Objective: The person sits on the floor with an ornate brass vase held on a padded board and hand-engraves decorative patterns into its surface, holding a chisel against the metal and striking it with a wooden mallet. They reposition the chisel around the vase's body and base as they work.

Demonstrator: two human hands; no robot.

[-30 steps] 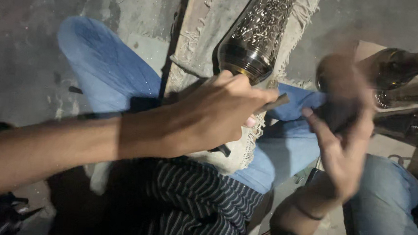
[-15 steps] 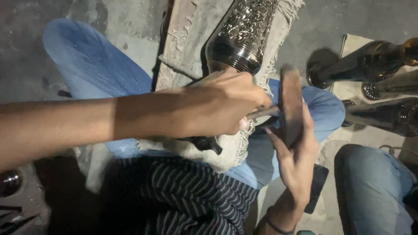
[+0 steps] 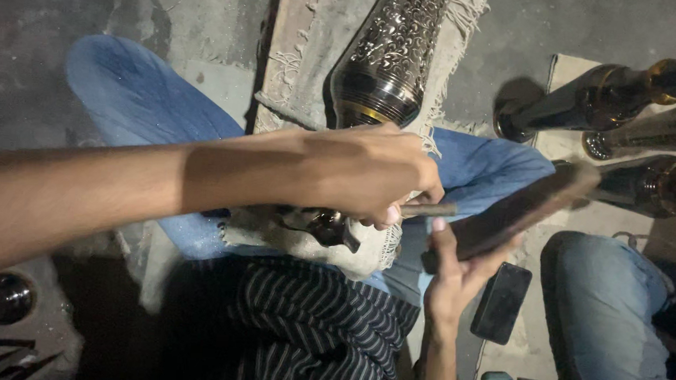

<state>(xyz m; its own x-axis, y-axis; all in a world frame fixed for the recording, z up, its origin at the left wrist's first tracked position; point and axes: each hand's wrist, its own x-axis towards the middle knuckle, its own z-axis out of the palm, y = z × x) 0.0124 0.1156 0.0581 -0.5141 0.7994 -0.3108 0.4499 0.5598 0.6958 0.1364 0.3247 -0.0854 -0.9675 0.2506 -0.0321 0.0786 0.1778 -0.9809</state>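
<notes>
Engraving setup, seen from the head camera

Left hand (image 3: pixel 370 176) pinches a thin dark metal punch (image 3: pixel 429 210) against the engraved dark metal vase (image 3: pixel 393 52) lying across the lap on a frayed beige cloth (image 3: pixel 288 238). Right hand (image 3: pixel 458 272) grips a flat dark wooden mallet (image 3: pixel 528 209), raised just beside the punch. Black phone (image 3: pixel 501 302) on the floor nearby.

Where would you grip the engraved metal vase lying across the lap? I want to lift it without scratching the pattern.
Probably the engraved metal vase is best gripped at its smooth banded neck, coming from the right side. It lies along the fringed cloth, and the left hand covers the near end.
</notes>
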